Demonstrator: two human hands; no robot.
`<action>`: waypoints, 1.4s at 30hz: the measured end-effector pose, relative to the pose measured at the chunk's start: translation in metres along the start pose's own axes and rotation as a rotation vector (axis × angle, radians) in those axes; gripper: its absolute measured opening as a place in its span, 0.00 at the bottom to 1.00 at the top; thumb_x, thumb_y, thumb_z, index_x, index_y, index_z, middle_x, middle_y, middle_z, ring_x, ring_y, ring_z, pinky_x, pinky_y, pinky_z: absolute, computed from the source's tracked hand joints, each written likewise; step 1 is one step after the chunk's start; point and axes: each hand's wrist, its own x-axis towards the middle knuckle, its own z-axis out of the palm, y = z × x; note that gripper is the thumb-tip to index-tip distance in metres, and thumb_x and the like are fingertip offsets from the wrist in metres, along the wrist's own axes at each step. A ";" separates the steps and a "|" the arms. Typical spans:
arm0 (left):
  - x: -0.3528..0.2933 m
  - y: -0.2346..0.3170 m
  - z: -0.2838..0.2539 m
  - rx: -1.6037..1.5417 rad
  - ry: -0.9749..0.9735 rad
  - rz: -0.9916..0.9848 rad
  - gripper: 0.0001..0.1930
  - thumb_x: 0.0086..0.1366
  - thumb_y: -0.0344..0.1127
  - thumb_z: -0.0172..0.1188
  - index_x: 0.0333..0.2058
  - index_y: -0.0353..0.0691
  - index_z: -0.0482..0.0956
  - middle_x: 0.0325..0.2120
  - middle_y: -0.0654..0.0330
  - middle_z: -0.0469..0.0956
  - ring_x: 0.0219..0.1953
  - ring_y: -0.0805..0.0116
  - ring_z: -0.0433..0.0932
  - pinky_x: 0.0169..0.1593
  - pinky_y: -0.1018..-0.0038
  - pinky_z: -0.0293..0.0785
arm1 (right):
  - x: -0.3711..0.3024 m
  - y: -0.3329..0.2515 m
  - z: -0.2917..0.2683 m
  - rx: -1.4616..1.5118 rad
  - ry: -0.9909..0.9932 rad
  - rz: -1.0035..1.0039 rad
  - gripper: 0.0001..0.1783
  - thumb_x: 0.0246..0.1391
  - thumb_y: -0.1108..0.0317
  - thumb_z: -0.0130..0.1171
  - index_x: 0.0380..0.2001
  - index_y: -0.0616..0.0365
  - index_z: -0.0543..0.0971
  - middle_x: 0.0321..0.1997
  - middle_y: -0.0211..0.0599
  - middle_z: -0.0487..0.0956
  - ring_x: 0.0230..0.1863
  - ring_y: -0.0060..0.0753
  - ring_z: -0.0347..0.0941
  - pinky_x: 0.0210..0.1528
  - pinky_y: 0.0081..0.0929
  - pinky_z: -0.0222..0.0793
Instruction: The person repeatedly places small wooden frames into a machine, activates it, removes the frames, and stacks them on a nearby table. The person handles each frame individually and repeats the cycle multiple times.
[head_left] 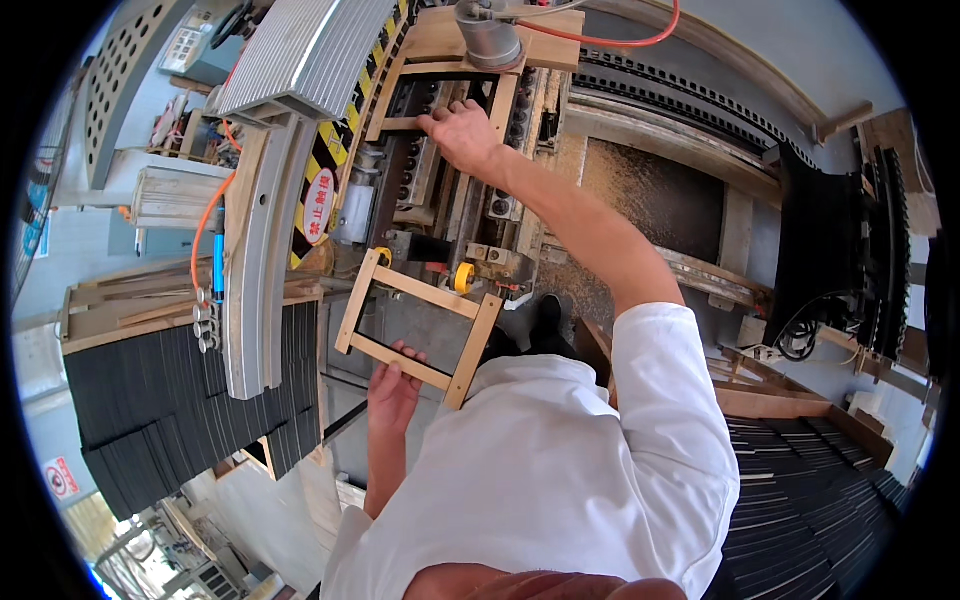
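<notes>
Fabric of a plain white short-sleeved shirt (540, 440) fills the nearest part of the view. Just beyond it, the left hand (395, 395) is closed on a pale, four-bar rectangular wooden frame (425, 290), thumb below the near rail and fingertips showing inside the opening. This frame hangs tilted in front of the body, just short of the machine, one corner overlapping the shirt in view. A dark shoe (546, 322) shows on the floor beside it.

Near the frame's far rail sits a small bright-yellow wheel (464, 277), and past that stretches a sawdust-strewn metal machine bed (466, 215). Well apart from the left hand, the right hand (462, 138) reaches out with bent fingers over the near rail of a second pale wooden frame (388, 95) lying on the machine; I cannot tell whether it grips or only presses. Beyond that frame's far end stands a grey metal cylinder (490, 42), with a curved orange-red hose (640, 42) farther right.
</notes>
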 end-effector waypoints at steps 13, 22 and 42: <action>-0.072 0.008 -0.099 -0.070 0.103 0.133 0.17 0.65 0.31 0.56 0.52 0.35 0.70 0.45 0.59 0.75 0.52 0.60 0.74 0.58 0.65 0.71 | 0.003 -0.021 0.005 -0.238 -0.048 0.099 0.27 0.45 0.74 0.57 0.52 0.50 0.70 0.45 0.42 0.78 0.49 0.45 0.74 0.50 0.44 0.63; -0.100 -0.023 -0.169 -0.198 0.269 0.149 0.15 0.64 0.32 0.58 0.49 0.37 0.72 0.43 0.59 0.76 0.51 0.60 0.74 0.58 0.65 0.71 | 0.005 -0.017 0.013 -0.002 0.010 0.141 0.23 0.53 0.69 0.55 0.54 0.51 0.69 0.49 0.43 0.77 0.53 0.47 0.71 0.52 0.46 0.65; -0.005 -0.055 -0.151 -0.099 0.348 0.098 0.14 0.68 0.35 0.53 0.48 0.33 0.70 0.43 0.55 0.76 0.49 0.59 0.75 0.55 0.63 0.72 | 0.004 -0.009 0.014 0.144 0.072 0.083 0.25 0.51 0.70 0.57 0.54 0.53 0.69 0.47 0.47 0.77 0.48 0.53 0.72 0.53 0.44 0.65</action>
